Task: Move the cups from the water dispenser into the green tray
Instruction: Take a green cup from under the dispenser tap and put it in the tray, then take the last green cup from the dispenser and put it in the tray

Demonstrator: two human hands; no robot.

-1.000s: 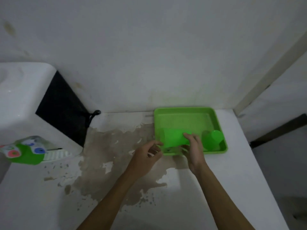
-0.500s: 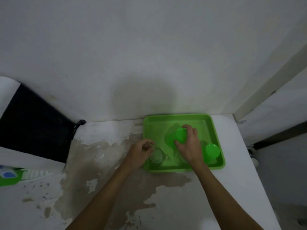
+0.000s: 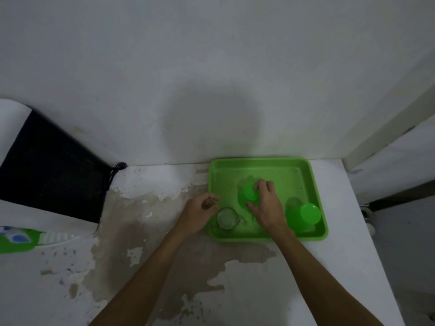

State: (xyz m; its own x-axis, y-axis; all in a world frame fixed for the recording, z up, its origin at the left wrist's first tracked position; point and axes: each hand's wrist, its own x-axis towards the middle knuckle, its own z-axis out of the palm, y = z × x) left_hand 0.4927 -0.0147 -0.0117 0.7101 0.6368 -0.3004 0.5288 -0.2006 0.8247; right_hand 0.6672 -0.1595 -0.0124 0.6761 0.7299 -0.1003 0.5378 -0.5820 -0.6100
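Note:
A green tray (image 3: 277,165) lies on the white counter against the wall. My right hand (image 3: 267,205) grips an upside-down green cup (image 3: 248,192) standing in the tray's middle. A second upside-down green cup (image 3: 303,216) stands in the tray's front right corner. A clear glass mug (image 3: 226,218) sits in the front left corner. My left hand (image 3: 200,214) hovers just left of the mug at the tray's edge, fingers curled, holding nothing.
The white water dispenser (image 3: 14,208) with a black back panel (image 3: 51,170) and cord stands at the left. A green and white item (image 3: 23,238) sticks out near it. The counter (image 3: 164,267) has peeling, stained paint. A wall corner rises at right.
My right hand has stood the green cup upside down in the tray's middle. The glass mug now sits in the tray, and my left hand has drawn slightly away from it.

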